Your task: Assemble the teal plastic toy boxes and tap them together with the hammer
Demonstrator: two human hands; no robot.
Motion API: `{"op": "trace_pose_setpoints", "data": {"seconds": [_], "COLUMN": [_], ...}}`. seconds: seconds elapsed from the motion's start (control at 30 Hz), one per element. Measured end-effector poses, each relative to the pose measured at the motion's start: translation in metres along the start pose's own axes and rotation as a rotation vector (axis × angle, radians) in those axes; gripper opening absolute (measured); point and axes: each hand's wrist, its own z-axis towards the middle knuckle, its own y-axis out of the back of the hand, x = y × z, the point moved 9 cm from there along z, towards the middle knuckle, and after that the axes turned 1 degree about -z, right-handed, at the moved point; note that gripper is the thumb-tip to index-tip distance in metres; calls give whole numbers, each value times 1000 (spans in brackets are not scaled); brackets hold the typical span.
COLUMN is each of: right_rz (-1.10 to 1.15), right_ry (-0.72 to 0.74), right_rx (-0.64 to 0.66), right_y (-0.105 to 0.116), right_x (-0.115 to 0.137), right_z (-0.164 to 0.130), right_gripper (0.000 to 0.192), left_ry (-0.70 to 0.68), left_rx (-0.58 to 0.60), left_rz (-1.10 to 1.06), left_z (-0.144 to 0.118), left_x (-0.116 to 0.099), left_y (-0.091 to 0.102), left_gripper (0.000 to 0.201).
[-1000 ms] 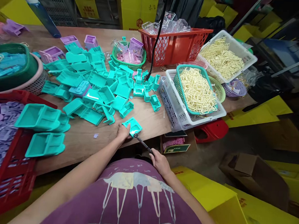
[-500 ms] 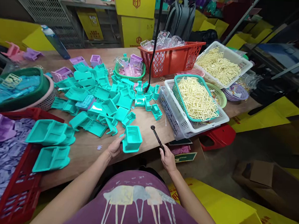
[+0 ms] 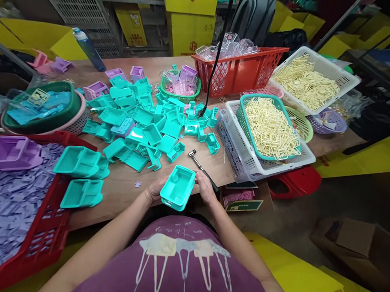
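Observation:
A teal plastic tray piece is held over the table's near edge between both hands. My left hand grips its left side and my right hand grips its right side. A small black-handled hammer lies on the wooden table just right of my right hand, with its head pointing away from me. A heap of loose teal plastic parts covers the middle of the table beyond the hands.
Two stacked teal trays lie left of my hands beside a red crate of purple pieces. White and teal baskets of cream wire parts stand on the right, a red basket behind. A black cable hangs down mid-table.
My right hand has laid the hammer on the table and taken hold of the teal piece's right side. The piece has been lifted and turned toward me.

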Motion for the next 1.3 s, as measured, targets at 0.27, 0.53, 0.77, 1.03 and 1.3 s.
{"op": "trace_pose_setpoints", "data": {"seconds": [0.27, 0.53, 0.77, 1.03, 1.3], "right_rz": [115, -73, -814, -954, -581], "right_ry": [-97, 60, 60, -34, 263], "right_rx": [271, 321, -66, -117, 184], "right_y": [-2, -34, 3, 44, -3], "right_x": [43, -17, -69, -71, -9], "right_z": [-12, 8, 6, 11, -68], "right_gripper": [60, 63, 60, 35, 41], "left_ry": [-134, -371, -424, 368, 503], "left_rx": [84, -432, -615, -786, -714], "left_rz": [487, 1213, 1254, 777, 728], "left_z": [-2, 3, 3, -34, -14], "left_x": [-46, -57, -26, 73, 73], "left_y": [5, 42, 44, 109, 104], "left_gripper": [51, 39, 43, 59, 46]}}
